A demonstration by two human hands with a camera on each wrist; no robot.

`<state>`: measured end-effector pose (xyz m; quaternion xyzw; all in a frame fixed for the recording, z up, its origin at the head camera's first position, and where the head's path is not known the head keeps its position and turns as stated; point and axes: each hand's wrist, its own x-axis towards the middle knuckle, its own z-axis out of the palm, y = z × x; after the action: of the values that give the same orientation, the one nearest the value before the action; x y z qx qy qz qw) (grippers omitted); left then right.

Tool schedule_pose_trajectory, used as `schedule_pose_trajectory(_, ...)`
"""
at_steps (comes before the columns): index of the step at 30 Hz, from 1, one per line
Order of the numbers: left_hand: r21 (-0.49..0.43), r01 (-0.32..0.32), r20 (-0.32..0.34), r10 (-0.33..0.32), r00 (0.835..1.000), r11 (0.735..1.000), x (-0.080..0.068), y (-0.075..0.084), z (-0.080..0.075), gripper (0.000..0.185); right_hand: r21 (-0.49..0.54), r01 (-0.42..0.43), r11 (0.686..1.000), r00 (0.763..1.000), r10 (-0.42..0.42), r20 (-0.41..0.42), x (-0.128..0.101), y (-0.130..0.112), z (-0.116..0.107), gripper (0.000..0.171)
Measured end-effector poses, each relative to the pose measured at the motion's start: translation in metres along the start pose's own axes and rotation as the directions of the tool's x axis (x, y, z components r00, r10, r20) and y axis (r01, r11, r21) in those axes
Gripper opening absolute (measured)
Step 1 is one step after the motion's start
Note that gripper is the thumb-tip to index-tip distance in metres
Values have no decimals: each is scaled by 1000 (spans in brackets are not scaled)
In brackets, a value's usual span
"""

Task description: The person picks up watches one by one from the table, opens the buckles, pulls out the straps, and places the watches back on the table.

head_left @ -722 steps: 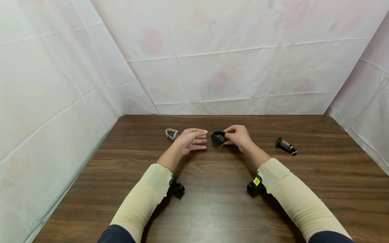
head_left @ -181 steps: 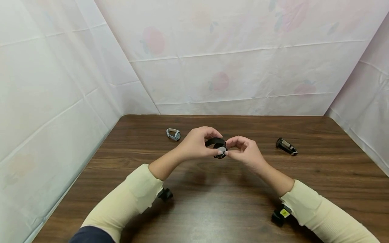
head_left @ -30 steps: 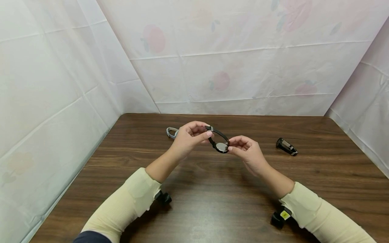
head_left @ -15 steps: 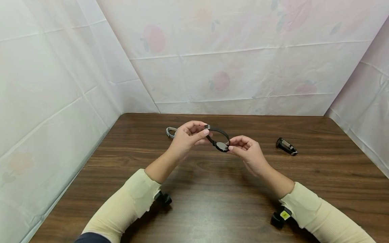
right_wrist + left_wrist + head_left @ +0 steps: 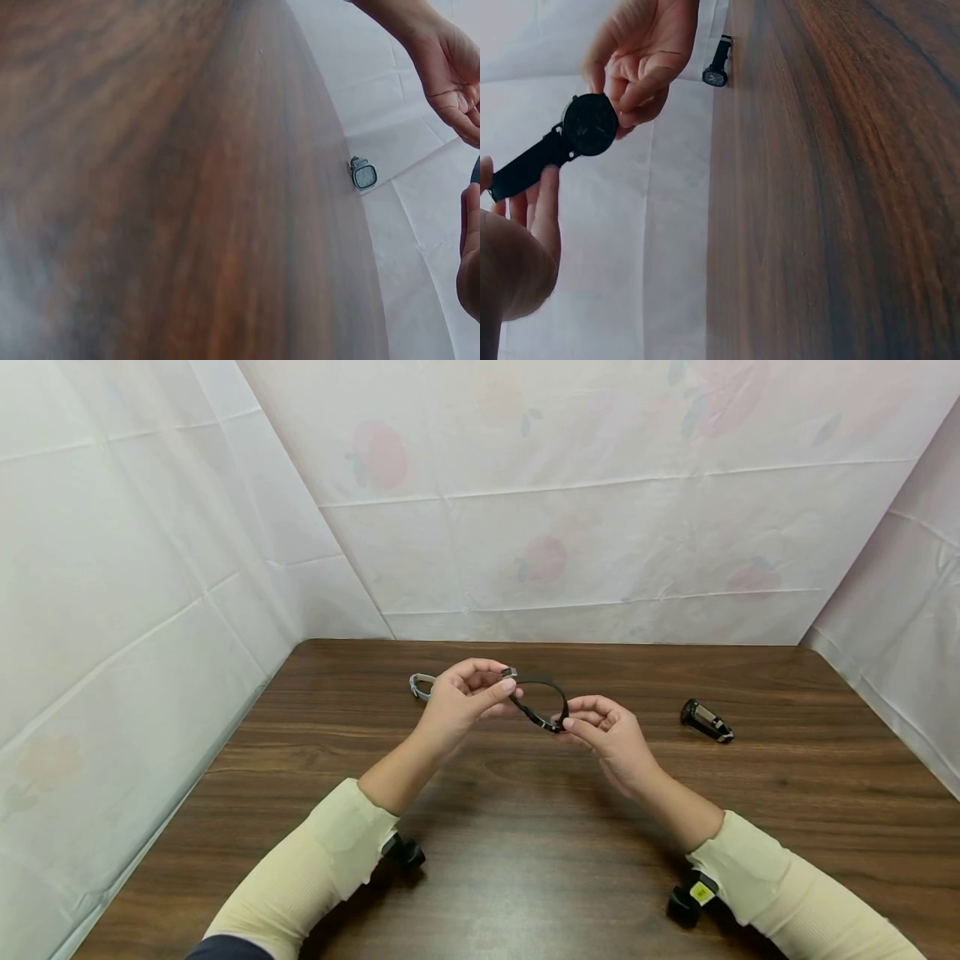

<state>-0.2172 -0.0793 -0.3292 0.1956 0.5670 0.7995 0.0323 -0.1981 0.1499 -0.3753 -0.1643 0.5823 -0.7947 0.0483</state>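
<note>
Both hands pinch the black watch (image 5: 542, 703) above the table (image 5: 525, 827) — left hand (image 5: 459, 702) on the strap end, right hand (image 5: 603, 735) at the case — best kept steady.

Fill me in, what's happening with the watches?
A person holds a black watch up over the table with both hands. The left hand pinches the strap end with the buckle; the right hand holds it at the dial. Two more watches lie on the table untouched: a grey one behind the left hand, a black one off to the right.
</note>
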Motion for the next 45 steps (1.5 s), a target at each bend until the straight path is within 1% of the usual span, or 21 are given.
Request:
schedule_pose_trajectory(3,31,-20,-41,21,999,999,0,-1,3,14,-1,-26,1000,1000,26,-8,0,1,1,23)
schedule_pose_trajectory(8,88,-32,-95,40,995,996,1,-1,7,13,-49,-92,995,995,91,-31,1,2,4,21)
schedule_pose_trajectory(14,105,-38,-117,50,992,994,2,1,10,14,-68,-162,984,987,160,-26,1,2,7,15)
schedule_pose_trajectory(17,129,-25,-122,40,992,991,3,2,11,16,-81,-185,979,983,185,-7,0,2,8,15)
schedule_pose_trajectory(19,147,-12,-123,30,992,989,3,3,11,17,-106,-185,977,983,186,1,-1,2,8,17)
schedule_pose_trajectory(21,170,5,-122,16,992,985,3,3,11,18,-163,-160,973,987,162,-1,-1,2,8,18)
schedule_pose_trajectory(23,185,24,-120,-1,993,982,3,3,11,19,-256,-107,961,994,109,-7,-1,1,9,17)
schedule_pose_trajectory(24,194,32,-117,-9,993,981,3,4,11,19,-319,-69,945,997,71,-7,0,0,9,16)
schedule_pose_trajectory(26,207,44,-106,-22,994,977,3,4,12,19,-440,-1,898,1000,-1,-5,0,-3,9,13)
schedule_pose_trajectory(29,230,48,-82,-29,996,972,3,5,13,19,-551,96,829,995,-88,41,2,-8,10,15)
schedule_pose_trajectory(30,235,47,-74,-31,997,971,3,6,14,20,-565,124,816,992,-106,65,2,-10,11,17)
schedule_pose_trajectory(35,235,50,-55,-38,998,971,2,7,18,21,-577,223,785,973,-144,180,3,-18,16,24)
schedule_pose_trajectory(39,218,68,-72,-53,996,974,1,8,21,23,-602,246,759,967,-154,201,4,-21,18,22)
schedule_pose_trajectory(42,208,93,-85,-77,993,974,2,9,21,24,-603,240,761,969,-152,195,3,-22,19,19)
schedule_pose_trajectory(45,196,123,-95,-106,990,973,3,9,21,25,-592,214,777,975,-130,181,3,-23,19,17)
